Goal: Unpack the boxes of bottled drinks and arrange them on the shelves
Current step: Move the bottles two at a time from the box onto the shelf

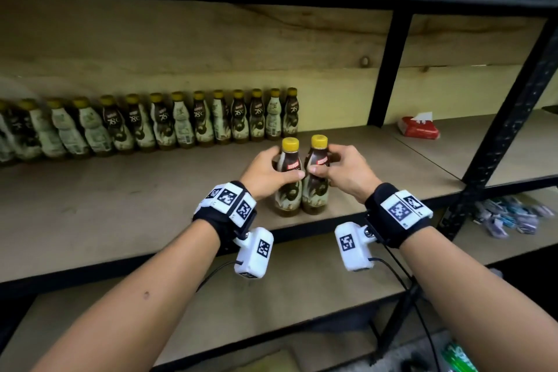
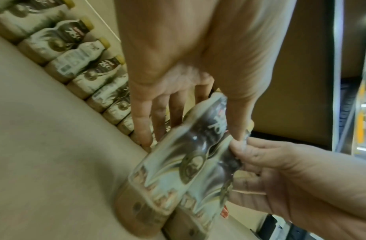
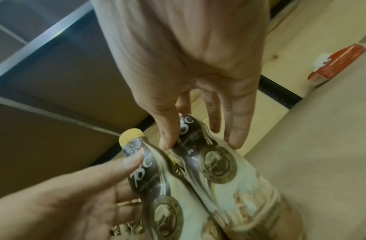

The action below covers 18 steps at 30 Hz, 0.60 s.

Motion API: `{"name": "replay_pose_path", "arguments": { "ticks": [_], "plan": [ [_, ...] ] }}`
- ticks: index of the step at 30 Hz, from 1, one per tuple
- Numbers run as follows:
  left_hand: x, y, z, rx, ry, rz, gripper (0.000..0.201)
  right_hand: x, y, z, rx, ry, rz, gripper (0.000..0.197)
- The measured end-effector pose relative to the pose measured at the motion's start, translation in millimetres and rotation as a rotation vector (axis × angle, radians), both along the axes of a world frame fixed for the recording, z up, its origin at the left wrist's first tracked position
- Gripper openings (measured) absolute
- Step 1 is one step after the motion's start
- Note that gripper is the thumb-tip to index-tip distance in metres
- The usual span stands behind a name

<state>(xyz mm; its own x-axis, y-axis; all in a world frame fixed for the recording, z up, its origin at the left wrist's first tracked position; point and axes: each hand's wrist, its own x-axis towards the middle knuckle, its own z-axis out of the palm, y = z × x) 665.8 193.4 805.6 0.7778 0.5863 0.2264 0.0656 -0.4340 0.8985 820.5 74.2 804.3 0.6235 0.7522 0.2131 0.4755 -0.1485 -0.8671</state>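
Standing upright and touching side by side near the front edge of the shelf (image 1: 120, 220), the left bottle (image 1: 288, 187) and the right bottle (image 1: 315, 184) are each held by one hand. The left hand (image 1: 268, 174) wraps around the waist of the left bottle, with the thumb on the front of the label and the fingers going behind it. The right hand (image 1: 344, 170) holds the right bottle in the same way, its thumb pressed on the dark upper part of the label; in the right wrist view two fingers are stretched out and only lightly beside the bottle, so this grip looks rather loose. A long row of bottles (image 1: 181, 124) stands along the back wall, and the two new bottles are well apart from it, in front of its right end. The main risk is probably a fall: the bottles are tall and narrow, so if the hands push them backward from the waist, the bases can catch on the board and the bottles can tip. If they slide too fast, they may strike the row and knock over its last bottles. A red tissue pack (image 1: 418, 128) lies further to the right, away from this path.
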Motion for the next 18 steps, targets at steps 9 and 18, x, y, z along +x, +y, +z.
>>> {"name": "replay_pose_path", "arguments": {
  "ticks": [9, 18],
  "plan": [
    [24, 29, 7, 0.165, 0.142, 0.060, 0.062, -3, 4, -3, -0.035, 0.001, -0.165, 0.029],
    [103, 53, 16, 0.210, 0.174, 0.057, 0.051, 72, 41, 12, -0.134, 0.022, -0.158, 0.036]
  ]
}}
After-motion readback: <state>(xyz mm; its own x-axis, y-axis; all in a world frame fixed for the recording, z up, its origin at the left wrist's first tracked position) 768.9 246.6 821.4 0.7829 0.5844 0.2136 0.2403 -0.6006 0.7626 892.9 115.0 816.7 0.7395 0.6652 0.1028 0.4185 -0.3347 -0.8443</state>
